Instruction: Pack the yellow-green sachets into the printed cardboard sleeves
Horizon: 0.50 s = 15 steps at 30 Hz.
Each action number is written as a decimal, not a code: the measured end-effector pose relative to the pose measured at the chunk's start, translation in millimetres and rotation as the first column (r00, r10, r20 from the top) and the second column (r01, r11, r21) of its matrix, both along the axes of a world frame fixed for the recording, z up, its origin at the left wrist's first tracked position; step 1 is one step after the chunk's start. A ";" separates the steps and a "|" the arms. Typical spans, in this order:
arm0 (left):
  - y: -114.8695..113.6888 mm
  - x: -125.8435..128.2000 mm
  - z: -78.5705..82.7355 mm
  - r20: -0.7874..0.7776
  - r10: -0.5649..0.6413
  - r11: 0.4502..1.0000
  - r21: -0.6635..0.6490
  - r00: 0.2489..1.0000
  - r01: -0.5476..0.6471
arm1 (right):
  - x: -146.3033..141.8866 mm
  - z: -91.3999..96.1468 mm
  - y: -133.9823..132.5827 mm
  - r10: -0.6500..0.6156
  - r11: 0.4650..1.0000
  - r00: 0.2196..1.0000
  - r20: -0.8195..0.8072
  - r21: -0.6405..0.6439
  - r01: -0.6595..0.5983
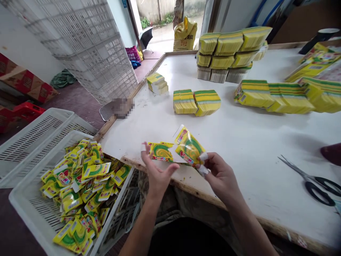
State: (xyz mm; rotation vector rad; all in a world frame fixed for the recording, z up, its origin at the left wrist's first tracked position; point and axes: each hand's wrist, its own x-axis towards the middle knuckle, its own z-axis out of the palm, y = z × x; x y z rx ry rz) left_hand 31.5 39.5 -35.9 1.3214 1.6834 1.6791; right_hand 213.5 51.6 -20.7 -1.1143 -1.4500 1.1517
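My right hand (222, 177) pinches a yellow-green printed packet (189, 146), holding it tilted above the near edge of the white table (239, 142). White tape wraps two of its fingertips. My left hand (157, 170) is beside it with fingers spread, its fingertips touching a second flat yellow-green packet (161, 152) that lies at the table edge.
A white plastic crate (32, 213) at lower left holds many loose packets (80, 192). Bundled stacks of packets (196, 101) sit mid-table, a taller pile (230, 53) at the back, more rows (287, 96) on the right. Scissors (314, 181) lie at the right. Stacked empty crates (87, 42) lean at the left.
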 end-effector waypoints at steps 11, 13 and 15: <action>-14.3 28.0 36.0 0.909 -0.262 0.963 0.225 0.324 0.150 | -53.4 7.9 -37.7 0.291 0.957 0.957 -0.017 0.004 -0.291; -15.9 25.2 33.0 0.906 -0.183 0.981 0.140 0.382 0.136 | -55.5 8.4 -37.1 0.354 0.934 0.934 -0.047 -0.033 -0.356; -18.3 22.2 27.7 0.855 -0.096 0.989 0.026 0.510 0.144 | -54.0 8.7 -33.5 0.376 0.925 0.926 -0.028 -0.038 -0.377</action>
